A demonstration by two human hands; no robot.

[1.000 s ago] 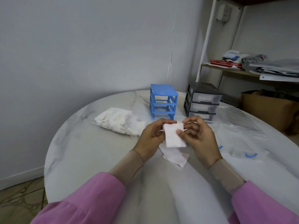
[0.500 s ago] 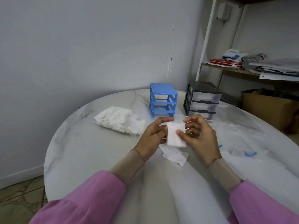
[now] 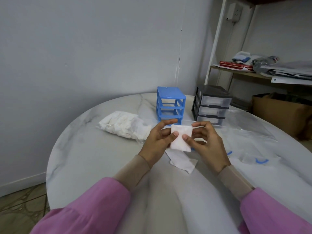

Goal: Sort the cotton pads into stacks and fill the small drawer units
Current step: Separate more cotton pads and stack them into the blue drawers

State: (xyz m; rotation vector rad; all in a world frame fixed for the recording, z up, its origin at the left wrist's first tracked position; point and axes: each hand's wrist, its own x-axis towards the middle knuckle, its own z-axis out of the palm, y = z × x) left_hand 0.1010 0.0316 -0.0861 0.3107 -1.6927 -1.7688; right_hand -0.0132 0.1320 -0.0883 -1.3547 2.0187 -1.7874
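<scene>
Left hand (image 3: 156, 142) and right hand (image 3: 206, 143) each pinched the white cotton pad (image 3: 181, 137) with thumb and fingers clamped, above the bench (image 3: 87, 157), near the blue drawer unit (image 3: 170, 103).

A plain pale grey-blue wall (image 3: 84, 48) fills the upper left of the frame, with a white skirting board (image 3: 20, 183) at lower left above a patterned tiled floor (image 3: 16, 205). At upper right a white-framed shelf (image 3: 236, 74) carries papers and red books (image 3: 235, 65); a cardboard box (image 3: 280, 114) sits beneath. A round marble counter (image 3: 84, 157) occupies the centre.
</scene>
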